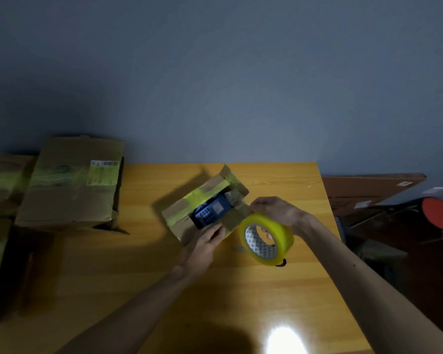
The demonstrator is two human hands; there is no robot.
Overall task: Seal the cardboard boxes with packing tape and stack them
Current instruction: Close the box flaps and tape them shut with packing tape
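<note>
Small cardboard box (202,198), flaps ajar, on desk (151,277) | left hand (202,245) flat, pressed near flap | right hand (279,213) gripped yellow tape roll (281,236) | risk: released flap could spring, skewing tape

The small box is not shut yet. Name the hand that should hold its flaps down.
Left. The left hand rests on the small box at its near flap, holding nothing; the right hand grips the tape roll.

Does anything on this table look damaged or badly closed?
Yes. The small brown cardboard box at the middle of the yellow wooden table already bears yellow tape, yet its top gapes and a blue device shows inside. The right hand holds the yellow tape roll.
</note>
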